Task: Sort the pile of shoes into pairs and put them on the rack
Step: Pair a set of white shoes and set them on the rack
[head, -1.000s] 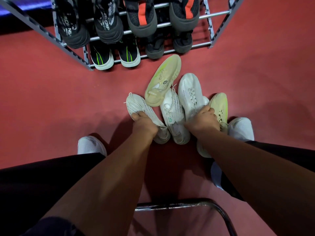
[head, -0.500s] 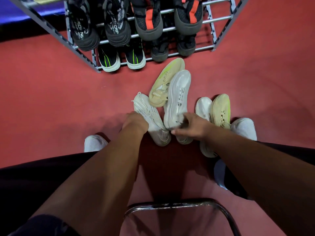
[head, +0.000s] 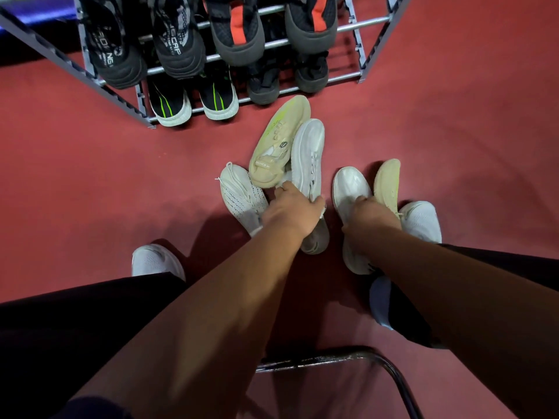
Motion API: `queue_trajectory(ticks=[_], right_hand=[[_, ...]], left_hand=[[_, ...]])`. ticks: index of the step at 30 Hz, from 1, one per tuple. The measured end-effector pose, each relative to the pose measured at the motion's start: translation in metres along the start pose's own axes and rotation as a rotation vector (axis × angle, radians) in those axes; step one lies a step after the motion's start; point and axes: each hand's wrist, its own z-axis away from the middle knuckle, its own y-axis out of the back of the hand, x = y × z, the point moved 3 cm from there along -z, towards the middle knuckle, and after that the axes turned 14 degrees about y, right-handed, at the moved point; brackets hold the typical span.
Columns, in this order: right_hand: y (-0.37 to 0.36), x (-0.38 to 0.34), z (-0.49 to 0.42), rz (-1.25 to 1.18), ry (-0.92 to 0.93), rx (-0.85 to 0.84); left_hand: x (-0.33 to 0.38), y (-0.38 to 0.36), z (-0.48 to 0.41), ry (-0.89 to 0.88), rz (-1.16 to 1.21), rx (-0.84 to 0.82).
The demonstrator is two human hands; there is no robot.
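Several loose shoes lie on the red floor in front of the metal rack [head: 348,27]. My left hand [head: 292,211] grips the heel end of a smooth white shoe [head: 308,146] whose toe points at the rack. A cream shoe [head: 279,140] leans on that shoe's left side. My right hand [head: 370,214] holds a second smooth white shoe [head: 351,186] by its opening. Beside it on the right stands another cream shoe [head: 387,182]. A speckled white knit shoe [head: 239,195] lies left of my left hand, and the heel of one more knit shoe [head: 316,237] shows under my wrist.
The rack's two visible shelves hold several dark shoes, among them a black pair with green stripes [head: 193,101] at the bottom left. My own feet in white sneakers [head: 155,261] [head: 420,220] flank the pile. A curved metal chair frame [head: 332,358] is below my arms.
My right hand slid the smooth white shoe left against the cream one, then let go and moved right to the second white shoe. My left hand left the speckled shoe and took the first white shoe.
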Motion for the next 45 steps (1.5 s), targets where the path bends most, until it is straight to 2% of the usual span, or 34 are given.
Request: queue_trajectory(ticks=[3, 10, 16, 19, 23, 26, 28, 31, 33, 35, 38, 42, 45], right_hand=[[0.003, -0.001, -0.003, 0.027, -0.138, 0.036], [-0.008, -0.009, -0.019, 0.230, -0.144, -0.098], [-0.016, -0.020, -0.022, 0.265, -0.139, 0.004], [-0.013, -0.026, -0.012, 0.127, -0.129, 0.059], [0.016, -0.028, -0.006, -0.137, -0.110, 0.308], [0.046, -0.036, -0.009, -0.233, -0.071, 0.343], [0.063, -0.044, -0.015, -0.391, -0.037, 0.370], [0.079, -0.060, -0.027, -0.544, 0.039, 0.428], [0.080, -0.074, -0.035, -0.546, 0.129, 0.380], [0.070, -0.085, -0.038, -0.537, 0.209, 0.241], [0.041, -0.087, -0.035, -0.427, 0.225, 0.083], [0.015, -0.086, -0.032, -0.399, 0.174, 0.050], [0.013, -0.085, -0.033, -0.369, 0.168, 0.069]], left_hand=[[0.000, -0.001, -0.009, -0.023, -0.038, 0.014], [-0.017, 0.012, -0.018, -0.039, 0.111, -0.028], [-0.043, 0.038, -0.037, -0.028, 0.238, -0.126], [-0.051, 0.043, -0.044, -0.029, 0.302, -0.144], [-0.057, 0.045, -0.046, 0.005, 0.524, -0.182], [-0.058, 0.049, -0.045, 0.035, 0.713, -0.184], [-0.058, 0.055, -0.046, 0.079, 0.825, -0.165], [-0.065, 0.064, -0.049, 0.159, 0.881, -0.116], [-0.075, 0.065, -0.051, 0.224, 0.829, -0.073], [-0.087, 0.059, -0.056, 0.286, 0.753, -0.040], [-0.102, 0.049, -0.062, 0.320, 0.709, 0.014], [-0.094, 0.054, -0.055, 0.305, 0.745, 0.058], [-0.080, 0.051, -0.056, 0.287, 0.724, -0.014]])
